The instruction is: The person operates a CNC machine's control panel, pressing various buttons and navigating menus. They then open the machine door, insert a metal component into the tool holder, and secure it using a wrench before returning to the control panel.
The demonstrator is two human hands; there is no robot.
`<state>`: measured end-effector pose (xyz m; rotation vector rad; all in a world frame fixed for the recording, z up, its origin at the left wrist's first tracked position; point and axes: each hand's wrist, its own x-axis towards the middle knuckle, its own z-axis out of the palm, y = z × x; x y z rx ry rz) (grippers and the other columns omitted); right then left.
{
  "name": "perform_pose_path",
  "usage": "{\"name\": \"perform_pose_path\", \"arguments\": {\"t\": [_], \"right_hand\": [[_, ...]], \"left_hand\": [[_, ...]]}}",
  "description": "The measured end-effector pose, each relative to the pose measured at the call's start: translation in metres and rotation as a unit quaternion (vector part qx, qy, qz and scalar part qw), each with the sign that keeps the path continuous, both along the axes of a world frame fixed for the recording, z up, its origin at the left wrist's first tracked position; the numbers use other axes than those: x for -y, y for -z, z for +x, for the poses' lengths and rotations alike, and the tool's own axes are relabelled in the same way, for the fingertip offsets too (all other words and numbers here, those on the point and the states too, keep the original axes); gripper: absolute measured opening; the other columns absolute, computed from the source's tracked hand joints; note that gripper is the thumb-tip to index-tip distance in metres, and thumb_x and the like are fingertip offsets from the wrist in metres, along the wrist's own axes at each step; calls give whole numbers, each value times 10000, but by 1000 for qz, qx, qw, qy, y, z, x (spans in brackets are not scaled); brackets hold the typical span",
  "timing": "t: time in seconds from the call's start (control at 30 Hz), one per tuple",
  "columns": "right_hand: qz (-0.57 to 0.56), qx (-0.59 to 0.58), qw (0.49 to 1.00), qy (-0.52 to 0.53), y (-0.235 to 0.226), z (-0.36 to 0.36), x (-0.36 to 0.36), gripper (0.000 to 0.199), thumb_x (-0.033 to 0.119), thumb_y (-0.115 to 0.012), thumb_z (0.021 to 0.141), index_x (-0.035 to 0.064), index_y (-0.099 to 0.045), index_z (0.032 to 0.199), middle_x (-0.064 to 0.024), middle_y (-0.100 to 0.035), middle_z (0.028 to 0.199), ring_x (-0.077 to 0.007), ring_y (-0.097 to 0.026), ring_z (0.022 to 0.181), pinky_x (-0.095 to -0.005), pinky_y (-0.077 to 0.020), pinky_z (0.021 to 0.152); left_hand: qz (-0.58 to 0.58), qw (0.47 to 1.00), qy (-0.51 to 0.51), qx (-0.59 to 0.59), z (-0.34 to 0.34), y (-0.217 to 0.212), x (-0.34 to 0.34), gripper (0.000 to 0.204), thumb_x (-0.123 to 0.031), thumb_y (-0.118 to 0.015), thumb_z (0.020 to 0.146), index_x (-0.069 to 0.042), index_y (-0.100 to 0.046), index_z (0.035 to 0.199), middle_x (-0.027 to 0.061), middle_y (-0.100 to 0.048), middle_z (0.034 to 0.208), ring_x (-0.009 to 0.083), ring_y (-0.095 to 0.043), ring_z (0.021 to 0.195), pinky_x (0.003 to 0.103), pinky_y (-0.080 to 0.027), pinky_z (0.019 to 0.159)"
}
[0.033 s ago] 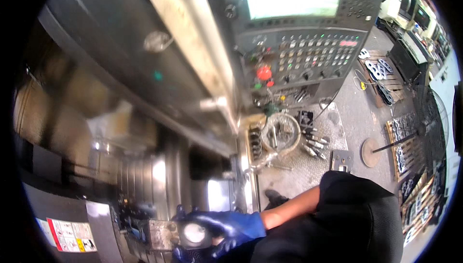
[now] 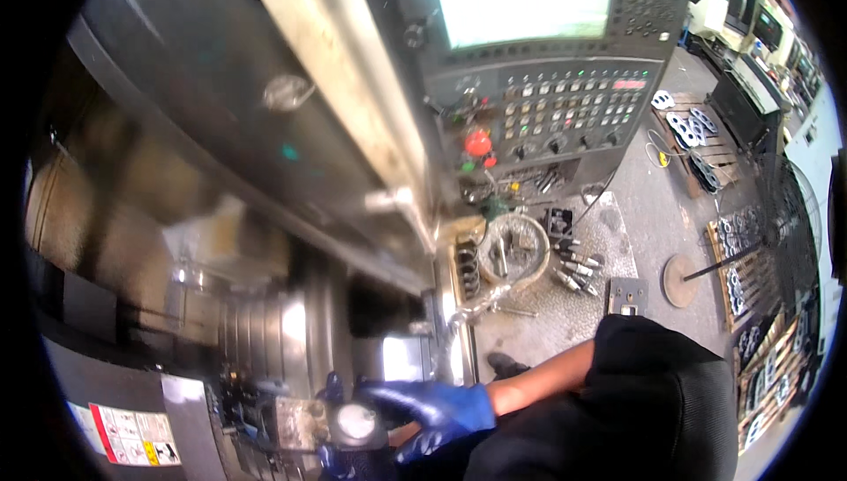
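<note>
Your right hand [image 2: 423,410], in a blue glove, reaches leftward from the lower middle of the view, bare forearm running back to your dark sleeve, wrist roughly level. The hand lies over a round metal part [image 2: 356,422] with a pale flat face, which sits low in the frame beside a square metal block [image 2: 296,423] inside the machine's open bay. Your fingers [image 2: 393,390] are stretched out and slightly spread, resting across the top of the part; the thumb seems to curl below it, though the lower edge of the view cuts this off. More blue glove [image 2: 332,386] shows above and below the block, probably your left hand; its pose and finger state cannot be made out. The control panel [image 2: 565,110] with its red button [image 2: 477,142] stands well apart, upper right.
</note>
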<state>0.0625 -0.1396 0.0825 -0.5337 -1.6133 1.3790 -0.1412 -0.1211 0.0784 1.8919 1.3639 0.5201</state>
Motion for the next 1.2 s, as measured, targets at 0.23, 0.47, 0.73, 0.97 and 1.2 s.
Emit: {"name": "perform_pose_path", "arguments": {"t": [0.23,0.47,0.73,0.97,1.2], "right_hand": [[15,174,914,367,-12,197,-12,367,369,-661,951,88,-656,1189,-113,-698,1051,-204,-705,827,-340,-590,757],[55,56,704,706,-158,365,-62,373,370,-645,969,14,-711,878,-101,-702,725,-121,-655,582,-261,-546,576],[11,-22,701,713,-182,397,-107,334,359,-717,927,98,-636,734,6,-592,615,-79,-520,468,-230,-364,433],[0,-31,740,672,-171,385,-98,320,309,-688,952,89,-627,728,-4,-563,586,-80,-506,460,-236,-350,429],[-16,94,746,659,-128,379,-78,351,326,-679,961,29,-713,777,-11,-625,607,-55,-551,524,-235,-419,481]], "left_hand": [[151,984,66,-73,40,19,-52,306,-228,-682,876,-62,-652,1132,86,-708,940,258,-685,813,387,-558,751],[333,919,132,-166,55,87,-108,315,-297,-703,867,-68,-688,1083,88,-727,923,252,-707,801,379,-569,740],[-369,773,39,515,48,148,-123,496,-233,-609,945,-31,-473,1378,127,-560,1330,238,-561,1186,389,-503,989],[-352,772,-74,524,37,167,-99,373,-237,-514,1028,-7,-528,1321,126,-600,1265,245,-587,1133,376,-501,995],[-308,798,-46,516,35,175,-95,533,-330,-604,965,-35,-477,1390,112,-582,1304,273,-577,1166,435,-482,1004]]}}
